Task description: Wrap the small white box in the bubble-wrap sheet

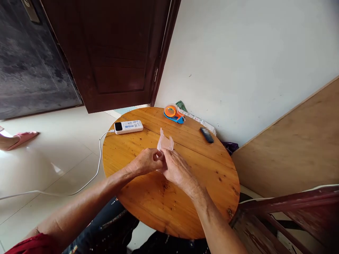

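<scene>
A thin, whitish, see-through plastic bag (166,142) lies crumpled near the middle of the round wooden table (212,183), with two ragged tips pointing away from me. My left hand (148,160) has its thumb and forefinger pinched on the bag's near left part. From the other side, my right hand (176,167) presses its closed fingers onto the near edge, touching the left fingertips. Both hands cover the lower part of the bag, so whatever is inside or beneath it there is hidden.
A white power bank (129,127) with a cable (100,155) sits at the table's left. Toward the back stands an orange and blue tape dispenser (174,113). A blurred dark object (206,135) lies at the right. Someone's foot in a pink slipper (22,140) shows at far left.
</scene>
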Tool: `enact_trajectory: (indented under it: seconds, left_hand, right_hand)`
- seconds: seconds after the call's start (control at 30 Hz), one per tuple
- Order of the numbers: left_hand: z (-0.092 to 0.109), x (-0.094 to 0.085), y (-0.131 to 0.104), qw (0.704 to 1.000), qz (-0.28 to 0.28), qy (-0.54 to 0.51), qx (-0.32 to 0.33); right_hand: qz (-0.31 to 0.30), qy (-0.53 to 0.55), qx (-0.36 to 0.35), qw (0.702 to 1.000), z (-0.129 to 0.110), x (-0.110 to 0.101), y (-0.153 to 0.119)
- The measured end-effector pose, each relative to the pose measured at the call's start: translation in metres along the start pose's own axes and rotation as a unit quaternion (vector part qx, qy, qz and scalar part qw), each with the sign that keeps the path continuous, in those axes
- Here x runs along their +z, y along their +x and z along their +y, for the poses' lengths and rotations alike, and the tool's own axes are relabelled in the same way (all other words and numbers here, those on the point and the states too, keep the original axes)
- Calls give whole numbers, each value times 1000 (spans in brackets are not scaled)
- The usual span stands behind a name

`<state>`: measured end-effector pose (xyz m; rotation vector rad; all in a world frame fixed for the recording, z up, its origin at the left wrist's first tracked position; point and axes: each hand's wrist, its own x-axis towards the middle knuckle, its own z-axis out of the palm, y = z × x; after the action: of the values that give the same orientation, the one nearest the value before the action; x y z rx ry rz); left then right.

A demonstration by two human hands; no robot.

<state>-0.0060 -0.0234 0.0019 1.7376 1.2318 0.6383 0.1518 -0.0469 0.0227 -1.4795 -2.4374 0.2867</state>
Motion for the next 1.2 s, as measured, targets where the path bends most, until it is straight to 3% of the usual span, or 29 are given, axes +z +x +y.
enact_trajectory:
  seconds: [0.1, 0.23, 0.37, 0.47, 0.6, 0.77, 0.9, 1.2]
  left_hand:
    - [5, -8, -4, 997, -43, 61, 36]
    - [16, -23, -7, 987, -112, 96, 65]
    - [26, -29, -4, 971, -146, 165, 92]
    - [23, -22, 1, 962, -110, 228, 101]
    - [9, -10, 6, 940, -32, 286, 183]
    - [-6, -3, 12, 928, -31, 271, 252]
    - [-6, 0, 11, 933, -32, 264, 241]
    - [21, -1, -3, 927, -66, 330, 168]
  right_hand:
    - [-6, 73, -2, 997, 12, -8, -10]
    - [11, 128, 54, 990, 36, -14, -30]
    - [84, 121, 116, 982, 48, -3, -46]
    - [145, 102, 164, 970, 45, 6, -54]
    - [135, 113, 227, 958, 39, 13, -59]
    - [145, 144, 264, 943, 39, 25, -53]
    - [176, 210, 269, 923, 40, 36, -47]
    - [243, 361, 268, 859, 28, 39, -42]
